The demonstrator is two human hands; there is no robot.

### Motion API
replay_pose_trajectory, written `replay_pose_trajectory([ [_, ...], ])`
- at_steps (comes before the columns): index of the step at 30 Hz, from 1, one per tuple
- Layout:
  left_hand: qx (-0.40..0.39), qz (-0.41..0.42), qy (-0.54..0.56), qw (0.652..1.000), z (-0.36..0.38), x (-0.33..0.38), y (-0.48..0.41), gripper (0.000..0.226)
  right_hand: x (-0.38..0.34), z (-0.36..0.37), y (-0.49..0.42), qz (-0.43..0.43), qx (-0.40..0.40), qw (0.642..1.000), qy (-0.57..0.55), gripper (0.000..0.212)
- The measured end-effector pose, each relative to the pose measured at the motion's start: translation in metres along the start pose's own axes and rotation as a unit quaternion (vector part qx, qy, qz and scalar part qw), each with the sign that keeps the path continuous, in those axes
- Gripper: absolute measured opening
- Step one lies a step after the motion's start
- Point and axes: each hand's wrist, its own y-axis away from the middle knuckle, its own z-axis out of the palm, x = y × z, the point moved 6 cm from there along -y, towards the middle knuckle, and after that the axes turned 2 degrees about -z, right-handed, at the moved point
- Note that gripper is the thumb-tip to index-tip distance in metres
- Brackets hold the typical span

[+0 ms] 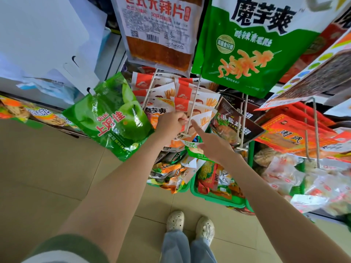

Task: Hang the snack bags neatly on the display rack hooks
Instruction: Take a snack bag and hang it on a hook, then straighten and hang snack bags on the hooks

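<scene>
A white rack hook (pixel 192 109) carries several white-and-red snack bags (pixel 190 95) printed with fries. My left hand (pixel 171 123) is closed on the edge of the front white bag (pixel 203 119) near the hook's tip. My right hand (pixel 212 144) is just right of it, fingers apart, index finger pointing at that bag and touching its lower edge. A second hook (pixel 150 88) to the left holds more of the same bags. A large green Oishi bag (pixel 112 118) hangs at the left.
A green konjac bag (pixel 252 46) and a clear spicy-strip bag (pixel 157 31) hang overhead. A brown chicken-snack bag (pixel 233 124) and orange-red bags (pixel 292 133) hang to the right. Green baskets (pixel 214 199) of loose snacks sit below. My feet (pixel 190 223) stand on a tan tiled floor.
</scene>
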Motion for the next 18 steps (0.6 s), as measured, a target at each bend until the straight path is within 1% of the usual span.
replay_pose_trajectory([
  [2,-0.015,-0.004,0.013,1.000,0.001,-0.005,0.002,0.015,0.001,0.002,0.003,-0.004,-0.004,1.000,-0.006,0.085],
  [9,-0.024,0.006,0.035,0.999,0.002,-0.002,0.015,0.011,0.001,0.006,0.013,-0.012,0.001,1.000,-0.013,0.082],
  [10,-0.028,0.004,0.047,0.999,0.002,-0.002,0.018,0.012,0.000,0.007,0.016,-0.016,0.001,1.000,-0.016,0.082],
  [12,-0.033,0.006,0.069,0.997,-0.001,-0.001,0.026,0.024,-0.001,0.012,0.022,-0.025,-0.003,0.999,-0.028,0.083],
  [13,-0.033,0.010,0.068,0.997,-0.003,0.001,0.029,0.029,-0.002,0.013,0.025,-0.028,-0.002,0.999,-0.028,0.085],
  [14,-0.032,0.015,0.055,0.998,-0.004,0.002,0.032,0.030,-0.003,0.014,0.027,-0.030,0.000,0.999,-0.025,0.086],
  [18,-0.020,0.020,0.014,1.000,-0.005,0.006,0.034,0.020,-0.006,0.012,0.028,-0.024,0.005,0.999,-0.020,0.084],
])
